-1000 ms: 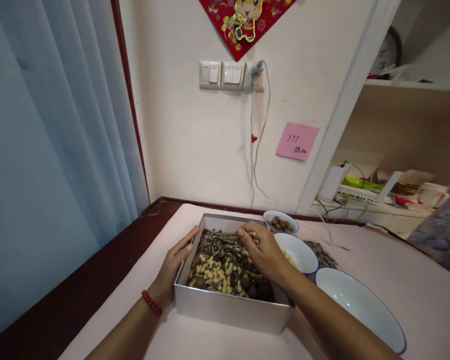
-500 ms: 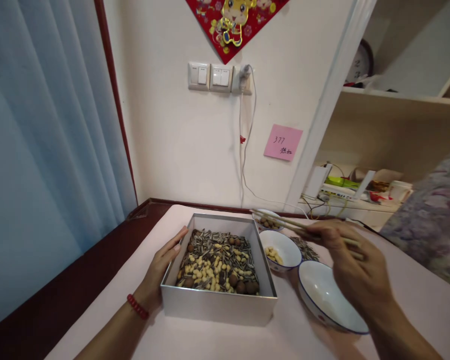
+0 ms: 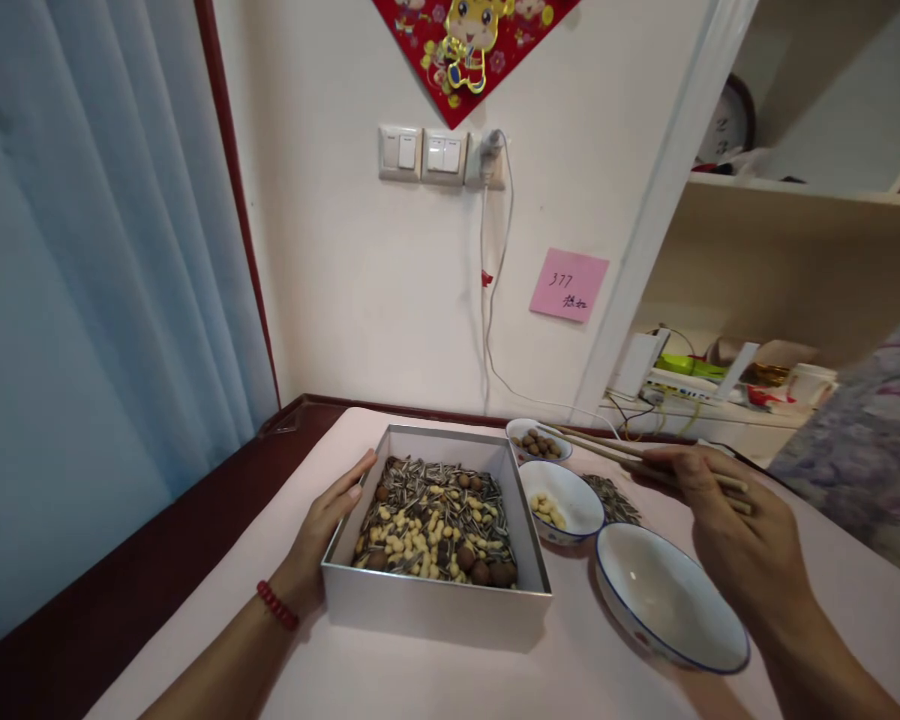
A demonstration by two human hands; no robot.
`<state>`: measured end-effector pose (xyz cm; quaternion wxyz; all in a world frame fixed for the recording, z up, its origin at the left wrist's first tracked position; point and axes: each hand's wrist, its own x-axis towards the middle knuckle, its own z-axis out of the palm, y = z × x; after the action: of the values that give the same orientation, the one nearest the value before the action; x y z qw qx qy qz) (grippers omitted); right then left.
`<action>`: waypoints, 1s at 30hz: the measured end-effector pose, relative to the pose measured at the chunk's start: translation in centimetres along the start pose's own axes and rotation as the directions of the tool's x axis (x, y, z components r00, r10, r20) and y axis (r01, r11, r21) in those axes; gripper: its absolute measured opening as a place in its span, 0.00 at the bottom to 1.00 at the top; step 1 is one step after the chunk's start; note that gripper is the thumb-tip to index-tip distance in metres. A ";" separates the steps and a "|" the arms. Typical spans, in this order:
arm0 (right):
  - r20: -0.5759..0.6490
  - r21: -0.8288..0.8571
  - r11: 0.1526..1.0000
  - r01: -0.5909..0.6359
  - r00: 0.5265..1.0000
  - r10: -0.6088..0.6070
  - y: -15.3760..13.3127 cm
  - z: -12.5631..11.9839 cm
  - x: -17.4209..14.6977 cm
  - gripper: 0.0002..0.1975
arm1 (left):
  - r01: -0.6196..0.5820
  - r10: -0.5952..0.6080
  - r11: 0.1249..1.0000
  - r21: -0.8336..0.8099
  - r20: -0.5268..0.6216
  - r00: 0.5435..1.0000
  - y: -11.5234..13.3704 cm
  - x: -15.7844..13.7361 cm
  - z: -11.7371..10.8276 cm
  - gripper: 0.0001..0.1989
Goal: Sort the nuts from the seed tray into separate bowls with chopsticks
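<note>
A grey square box [image 3: 431, 608] holds a mix of striped sunflower seeds, pale peanuts and brown nuts. My left hand [image 3: 324, 530] rests flat against the box's left wall. My right hand [image 3: 735, 535] holds a pair of wooden chopsticks [image 3: 607, 447], their tips over the far small bowl of brown nuts [image 3: 538, 441]. A middle bowl [image 3: 566, 495] holds a few pale peanuts. The nearest, larger white bowl [image 3: 671, 598] with a blue rim looks empty. A small pile of sunflower seeds [image 3: 612, 497] lies on the table beside the bowls.
The pink table [image 3: 570, 670] meets a dark red ledge [image 3: 157, 560] at left, under a blue curtain. A white cable [image 3: 487, 300] hangs from a wall socket. Shelves at right [image 3: 727, 380] carry cluttered items. A flowered fabric [image 3: 870, 460] shows at the right edge.
My right hand left the box, swung right with the chopsticks above the bowls, and now sits lower with the tips near the far bowl. The left hand stayed on the box.
</note>
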<state>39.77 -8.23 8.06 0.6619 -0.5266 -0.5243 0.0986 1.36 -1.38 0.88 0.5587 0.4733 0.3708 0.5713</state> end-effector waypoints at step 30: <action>0.571 0.070 0.969 0.238 0.787 -0.235 -2.3 15.0 -2.1 0.17 | -0.006 0.006 1.000 0.004 0.014 1.000 -0.4 0.1 -0.3 0.24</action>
<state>25.90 -1.68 7.09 0.4785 -0.4043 -0.7612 0.1678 1.19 -1.25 0.38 0.5585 0.4795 0.3667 0.5689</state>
